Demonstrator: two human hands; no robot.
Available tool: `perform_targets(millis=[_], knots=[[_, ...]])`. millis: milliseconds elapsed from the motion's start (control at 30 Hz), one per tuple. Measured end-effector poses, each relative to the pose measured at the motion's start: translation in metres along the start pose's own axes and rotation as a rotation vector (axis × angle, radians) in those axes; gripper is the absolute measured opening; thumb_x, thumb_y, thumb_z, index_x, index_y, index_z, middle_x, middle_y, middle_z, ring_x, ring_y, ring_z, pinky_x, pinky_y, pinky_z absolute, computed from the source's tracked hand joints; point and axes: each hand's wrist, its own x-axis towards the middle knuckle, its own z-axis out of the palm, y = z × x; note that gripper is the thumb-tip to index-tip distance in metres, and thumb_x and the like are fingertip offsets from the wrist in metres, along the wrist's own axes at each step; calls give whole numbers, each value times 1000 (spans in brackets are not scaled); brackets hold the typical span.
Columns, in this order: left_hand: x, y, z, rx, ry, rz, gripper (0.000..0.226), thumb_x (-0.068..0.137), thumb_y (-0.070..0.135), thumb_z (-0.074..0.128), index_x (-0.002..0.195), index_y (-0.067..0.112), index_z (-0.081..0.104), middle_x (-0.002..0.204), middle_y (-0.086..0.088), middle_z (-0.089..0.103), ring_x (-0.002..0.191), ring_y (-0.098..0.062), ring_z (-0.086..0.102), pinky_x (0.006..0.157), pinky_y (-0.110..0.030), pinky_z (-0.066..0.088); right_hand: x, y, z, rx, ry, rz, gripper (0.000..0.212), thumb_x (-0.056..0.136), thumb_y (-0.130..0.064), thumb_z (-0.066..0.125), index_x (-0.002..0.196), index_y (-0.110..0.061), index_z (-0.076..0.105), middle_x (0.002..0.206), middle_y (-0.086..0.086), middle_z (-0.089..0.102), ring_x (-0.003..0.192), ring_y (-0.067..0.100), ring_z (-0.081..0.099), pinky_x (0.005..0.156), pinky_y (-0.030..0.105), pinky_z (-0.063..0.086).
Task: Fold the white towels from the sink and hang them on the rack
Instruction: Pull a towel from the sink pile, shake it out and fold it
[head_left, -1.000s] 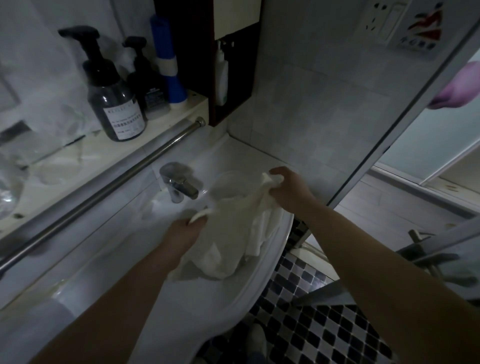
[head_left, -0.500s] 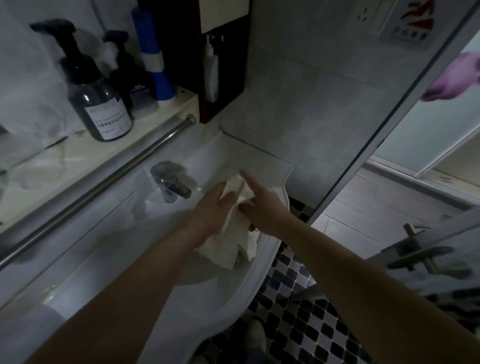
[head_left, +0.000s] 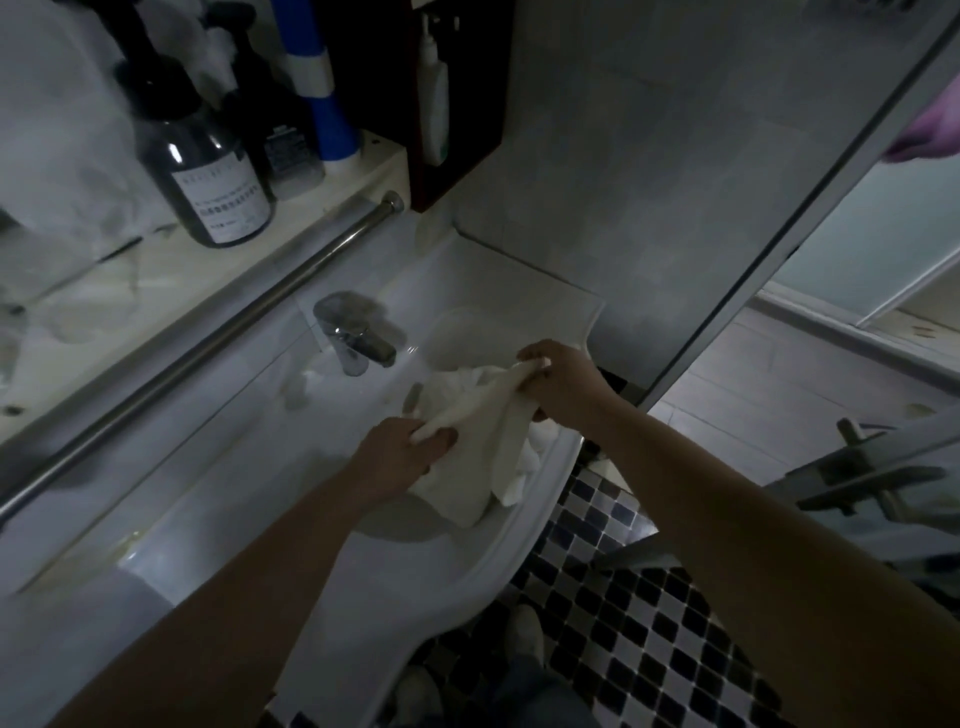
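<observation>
Now gripping a limp white cloth towel (head_left: 483, 441) at two ends: pinching the near end with the left hand (head_left: 400, 452), fingers and thumb curled round a rolled edge, and clutching the far end with the right hand (head_left: 563, 382), fingers closed on a bunched corner. Holding the cloth stretched in a slanting band between both hands, letting the rest hang in loose folds below them, over the bowl of the white ceramic sink (head_left: 519, 540). Draping the lowest folds close to the basin's front rim, just right of the left hand; not telling, in the dim light, whether touching it or hanging clear. Showing more crumpled white cloth under the right hand's wrist, against the sink's rim; not telling whether a second towel or part of the same one. Reaching in with both bare forearms from the lower edge of the view.

Facing, just beyond the left hand, a short chrome faucet (head_left: 353, 338), apart from the towel. Facing, farther beyond and to the left of that hand, a long round steel rack bar (head_left: 208, 343), running bare along the front of a pale shelf. Looking, above the bar, at a dark pump bottle with a white label (head_left: 202, 171) and a blue-and-white cylinder (head_left: 322, 83) beside it. Standing over a black, grey and white mosaic tile floor (head_left: 649, 623), below the right hand.
</observation>
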Motion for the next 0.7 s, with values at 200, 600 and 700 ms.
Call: perform_targets(millis=[200, 600, 700], knots=[[-8, -7, 12, -134, 127, 84, 25, 97, 34, 63, 102, 11, 73, 85, -9, 75, 75, -22, 71, 75, -45, 58, 2, 14, 36, 158, -118, 165, 32, 94, -1, 62, 122, -15, 54, 121, 17, 60, 95, 33, 69, 66, 40, 63], [-4, 2, 41, -167, 352, 131, 14, 94, 28, 69, 95, 19, 80, 84, 6, 76, 75, 0, 67, 71, -16, 50, -10, 27, 73, 123, -118, -27, 34, 91, -6, 64, 118, -26, 70, 95, -4, 76, 69, 11, 73, 66, 18, 57], [-3, 2, 43, -117, 348, 206, 16, 94, 24, 69, 99, 13, 80, 86, -1, 78, 77, -10, 70, 71, -23, 53, -13, 27, 75, 140, -183, 9, 47, 94, 2, 56, 132, -24, 62, 97, -5, 75, 72, 6, 71, 65, 15, 55]])
